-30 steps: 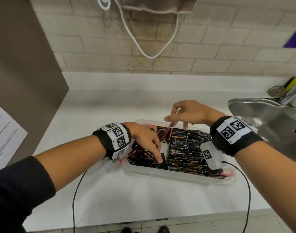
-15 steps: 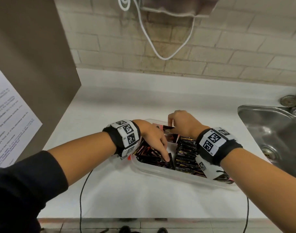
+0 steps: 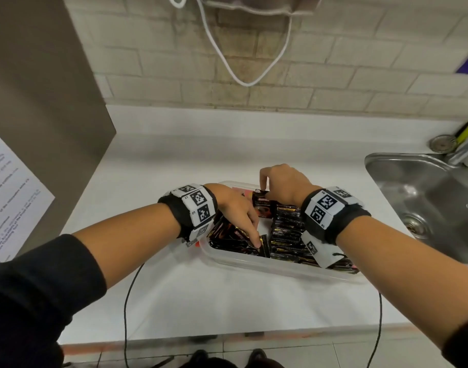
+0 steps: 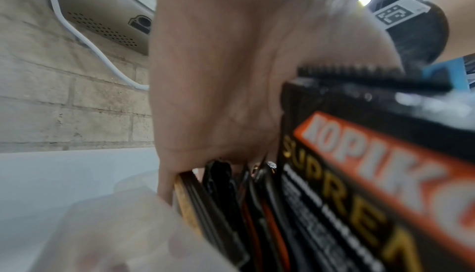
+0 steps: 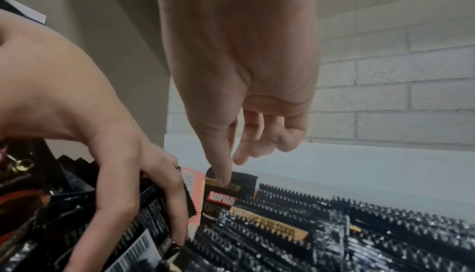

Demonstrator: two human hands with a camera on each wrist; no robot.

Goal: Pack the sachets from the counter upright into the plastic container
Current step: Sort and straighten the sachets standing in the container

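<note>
My right hand [image 3: 280, 181] pinches an upright Kopiko sachet [image 3: 262, 201] at the plastic container's [image 3: 254, 261] far edge, while my left hand's [image 3: 238, 208] straight fingers press back the leaning sachets [image 3: 227, 235].

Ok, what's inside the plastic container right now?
The plastic container holds dark sachets: upright rows on the right, a looser leaning batch under the left hand. The right hand pinches one sachet at the far end. Its floor and the far-right sachets are covered.

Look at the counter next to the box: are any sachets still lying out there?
No: in the head view the white counter around the plastic container is bare, and every sachet sits inside it.
</note>
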